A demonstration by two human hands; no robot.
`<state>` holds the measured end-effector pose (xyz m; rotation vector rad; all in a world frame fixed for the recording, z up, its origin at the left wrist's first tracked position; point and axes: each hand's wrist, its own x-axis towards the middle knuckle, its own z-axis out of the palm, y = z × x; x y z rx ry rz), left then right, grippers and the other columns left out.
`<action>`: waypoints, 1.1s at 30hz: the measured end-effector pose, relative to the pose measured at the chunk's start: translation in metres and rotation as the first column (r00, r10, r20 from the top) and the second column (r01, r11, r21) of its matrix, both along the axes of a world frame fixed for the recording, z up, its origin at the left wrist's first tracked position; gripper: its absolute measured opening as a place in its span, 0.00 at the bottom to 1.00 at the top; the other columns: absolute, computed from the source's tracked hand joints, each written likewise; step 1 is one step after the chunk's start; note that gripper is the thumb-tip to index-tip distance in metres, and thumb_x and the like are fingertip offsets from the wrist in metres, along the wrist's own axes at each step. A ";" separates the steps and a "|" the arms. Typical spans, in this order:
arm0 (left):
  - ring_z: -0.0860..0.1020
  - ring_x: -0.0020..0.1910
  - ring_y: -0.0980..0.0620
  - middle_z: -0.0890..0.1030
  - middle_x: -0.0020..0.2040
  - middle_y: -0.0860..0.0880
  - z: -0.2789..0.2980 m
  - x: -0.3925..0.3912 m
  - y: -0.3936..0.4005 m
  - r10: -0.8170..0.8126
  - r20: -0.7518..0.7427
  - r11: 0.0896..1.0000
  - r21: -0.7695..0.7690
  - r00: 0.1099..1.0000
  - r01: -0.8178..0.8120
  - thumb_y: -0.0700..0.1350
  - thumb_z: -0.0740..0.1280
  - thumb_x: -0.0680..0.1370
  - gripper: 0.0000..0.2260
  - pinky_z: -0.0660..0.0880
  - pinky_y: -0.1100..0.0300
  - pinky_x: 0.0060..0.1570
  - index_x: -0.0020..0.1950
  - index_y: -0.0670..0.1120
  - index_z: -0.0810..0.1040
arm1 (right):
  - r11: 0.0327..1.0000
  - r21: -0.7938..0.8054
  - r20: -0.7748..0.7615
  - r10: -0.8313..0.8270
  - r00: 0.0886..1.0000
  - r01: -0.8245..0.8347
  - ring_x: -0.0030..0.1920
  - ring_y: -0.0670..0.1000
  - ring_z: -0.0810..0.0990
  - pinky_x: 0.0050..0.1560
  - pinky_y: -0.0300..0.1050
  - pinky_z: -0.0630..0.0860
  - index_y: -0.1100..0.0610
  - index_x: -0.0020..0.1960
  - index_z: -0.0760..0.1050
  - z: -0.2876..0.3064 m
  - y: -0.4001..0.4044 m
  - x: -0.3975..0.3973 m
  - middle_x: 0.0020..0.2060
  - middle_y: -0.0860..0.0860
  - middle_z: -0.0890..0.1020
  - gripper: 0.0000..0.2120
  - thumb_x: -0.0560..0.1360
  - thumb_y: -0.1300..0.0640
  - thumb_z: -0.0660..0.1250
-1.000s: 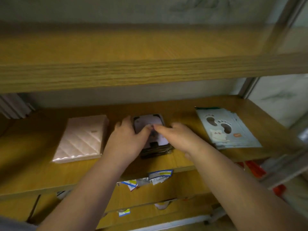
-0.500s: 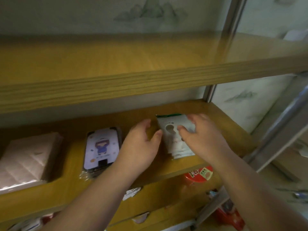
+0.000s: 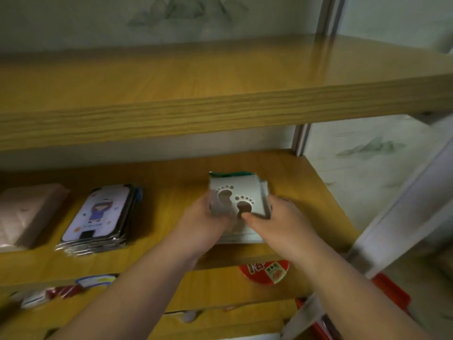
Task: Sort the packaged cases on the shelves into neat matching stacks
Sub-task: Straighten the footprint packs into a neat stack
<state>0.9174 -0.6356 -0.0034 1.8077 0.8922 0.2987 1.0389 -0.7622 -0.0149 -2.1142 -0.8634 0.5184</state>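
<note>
On the middle shelf [image 3: 306,182], toward its right end, a stack of white footprint packs [image 3: 236,192], green along the far edge. Top pack lifted and tilted toward the camera, two cut-out footprints facing up. Left hand [image 3: 203,217] curled round the pack's left edge, fingers partly hidden behind it. Right hand [image 3: 282,219] gripping the right edge and near corner, thumb lying on the face just below the right footprint. Rest of the stack flat on the wood under both hands, a few edges fanned out to the right.

Further left on the same shelf, well apart from the hands, a stack of cartoon cases [image 3: 98,217] in clear wrap, a small figure in purple printed on top, the pile leaning slightly to the right. Beside that, at the left edge of view, a pale pink stack [image 3: 24,214], blurred, cut off by the frame.

Above, the top shelf [image 3: 220,94], bare wood, glossy. Behind, a pale wall with a faint grey mountain pattern. At the back right corner, a grey metal post [image 3: 300,138]; another slanting across the right side.

Below the front edge, on a lower shelf, a red round lid [image 3: 264,272] with white lettering, partly hidden. To the left down there, a jumble of small packets [image 3: 95,280], too blurred to make out.
</note>
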 end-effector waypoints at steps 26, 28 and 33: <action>0.76 0.67 0.58 0.77 0.67 0.55 -0.004 0.002 -0.022 -0.129 0.465 0.953 0.303 0.876 -0.020 0.39 0.69 0.80 0.26 0.76 0.61 0.61 0.75 0.45 0.63 | 0.808 0.572 -0.139 0.262 0.955 -0.139 0.63 0.42 0.77 0.57 0.45 0.78 0.35 0.70 0.63 -0.003 -0.003 0.013 0.62 0.40 0.77 0.25 0.78 0.50 0.67; 0.74 0.67 0.60 0.76 0.65 0.59 -0.016 0.002 -0.024 -0.134 0.425 0.947 0.320 0.895 -0.010 0.37 0.70 0.79 0.27 0.74 0.65 0.61 0.74 0.46 0.62 | 0.831 0.531 -0.095 0.250 0.963 -0.163 0.63 0.39 0.76 0.58 0.40 0.77 0.34 0.69 0.61 -0.013 -0.008 0.015 0.61 0.36 0.76 0.26 0.78 0.52 0.68; 0.73 0.65 0.64 0.74 0.64 0.57 -0.027 0.006 -0.023 -0.123 0.358 0.945 0.326 0.926 0.000 0.38 0.70 0.79 0.25 0.72 0.71 0.58 0.70 0.51 0.60 | 0.887 0.447 0.012 0.125 0.992 -0.117 0.60 0.36 0.75 0.55 0.38 0.77 0.36 0.70 0.61 -0.027 -0.008 0.018 0.59 0.35 0.76 0.25 0.78 0.48 0.67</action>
